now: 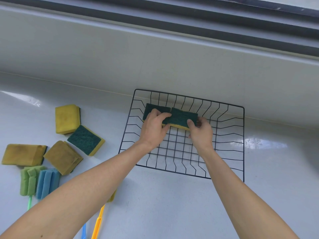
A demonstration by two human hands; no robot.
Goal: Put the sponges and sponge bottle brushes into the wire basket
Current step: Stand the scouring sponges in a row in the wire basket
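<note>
A black wire basket [229,147] stands on the white counter against the wall. Inside it, at the back left, lies a sponge with its green side up [150,107]. Beside it is a second green-topped yellow sponge [183,117], gripped by both hands: my left hand [153,128] holds its left end, my right hand [200,131] pinches its right end. Left of the basket lie several more yellow-and-green sponges [67,119] [85,139] [63,156] [23,154]. A green bottle brush [28,180] and a blue bottle brush [46,182] lie at the lower left.
An orange brush handle [98,223] and a blue brush handle [84,232] stick out under my left forearm. A grey wall ledge [155,54] rises straight behind the basket. White counter [172,204] stretches in front and to the right.
</note>
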